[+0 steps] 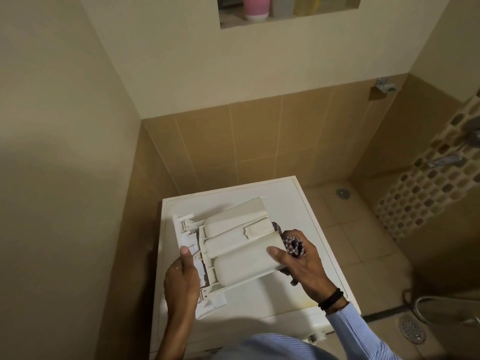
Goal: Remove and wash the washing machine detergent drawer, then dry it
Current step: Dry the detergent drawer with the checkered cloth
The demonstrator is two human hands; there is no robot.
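The drawer is upside down over the washer. The left hand grips its front panel and the right hand clutches a cloth, thumb on the rear end. Light, stiff plastic — probably slick if damp — best held by both ends.

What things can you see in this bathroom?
detergent drawer: one, off-white, held over the washing machine
cloth: one, purple-and-white, bunched at the drawer's right end
washing machine: one, white, against the tiled wall
cup: one, pink, in the wall niche
bottles: at least two, pale and yellow, beside the cup
floor drain: one, silver, lower right
wristband: one, black, right wrist
left hand: one, grips the drawer's front panel
right hand: one, holds the cloth
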